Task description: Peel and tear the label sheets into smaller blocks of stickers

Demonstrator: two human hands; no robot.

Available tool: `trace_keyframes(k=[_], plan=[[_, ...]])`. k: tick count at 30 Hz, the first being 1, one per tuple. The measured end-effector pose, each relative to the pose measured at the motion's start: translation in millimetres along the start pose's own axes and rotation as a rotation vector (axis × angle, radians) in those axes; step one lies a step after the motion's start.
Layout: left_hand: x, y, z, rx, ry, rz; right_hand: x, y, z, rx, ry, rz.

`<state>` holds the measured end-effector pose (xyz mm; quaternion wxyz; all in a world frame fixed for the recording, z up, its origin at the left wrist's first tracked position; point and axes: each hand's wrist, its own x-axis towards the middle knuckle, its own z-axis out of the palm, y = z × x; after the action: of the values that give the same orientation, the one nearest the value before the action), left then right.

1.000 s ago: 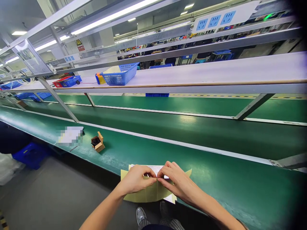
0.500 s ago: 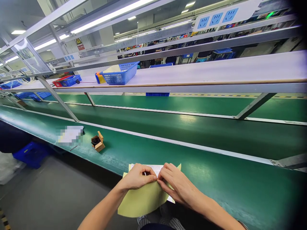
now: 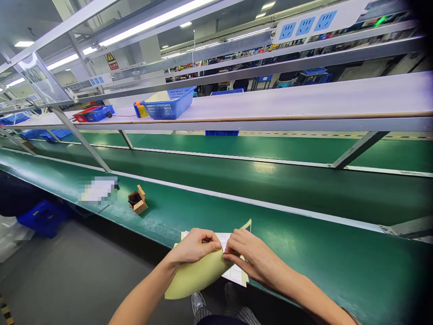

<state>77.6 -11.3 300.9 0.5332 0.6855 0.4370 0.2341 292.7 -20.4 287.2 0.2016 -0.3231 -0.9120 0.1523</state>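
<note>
A pale yellow paper sheet [image 3: 192, 276] is curled between my hands at the bench's front edge. My left hand [image 3: 197, 246] pinches its upper edge between thumb and fingers. Close beside it, my right hand [image 3: 248, 254] has its fingertips pressed together at the same edge, and what lies between them is too small to make out. One yellow corner stands up behind the right hand. Beneath the curled sheet, white printed paper [image 3: 236, 274] with yellow edges shows, partly covered by both hands.
A small open cardboard box [image 3: 138, 201] with black items stands on the green bench [image 3: 304, 253], left of my hands. Farther left lies a blurred white paper [image 3: 99, 188]. A blue basket [image 3: 169, 107] sits on the raised shelf. Slanted metal posts [image 3: 81, 140] support the shelf.
The yellow sheet has curled more tightly, and its lower edge has risen. Its right corner now points up higher. More of the printed paper shows below my right hand.
</note>
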Motion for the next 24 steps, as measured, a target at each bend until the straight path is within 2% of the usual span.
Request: trace_keyframes(k=[5,14,17,20,24], plan=[[1,1,-1.2,-0.006,-0.031,0.005,1,-1,-8,-0.004,-0.044,0.054],[6,-2,-5.5,-0.012,-0.034,0.017,3,-7,-15,-0.025,-0.014,-0.079],[4,2,-10.4,-0.03,-0.116,-0.005,2,-9,-16,-0.044,-0.038,-0.061],[1,8,-16.5,0.088,-0.207,-0.039,2,-11,-18,-0.06,-0.067,-0.013],[0,9,-19.7,0.224,-0.235,-0.055,2,-12,-19,-0.036,-0.135,0.074]])
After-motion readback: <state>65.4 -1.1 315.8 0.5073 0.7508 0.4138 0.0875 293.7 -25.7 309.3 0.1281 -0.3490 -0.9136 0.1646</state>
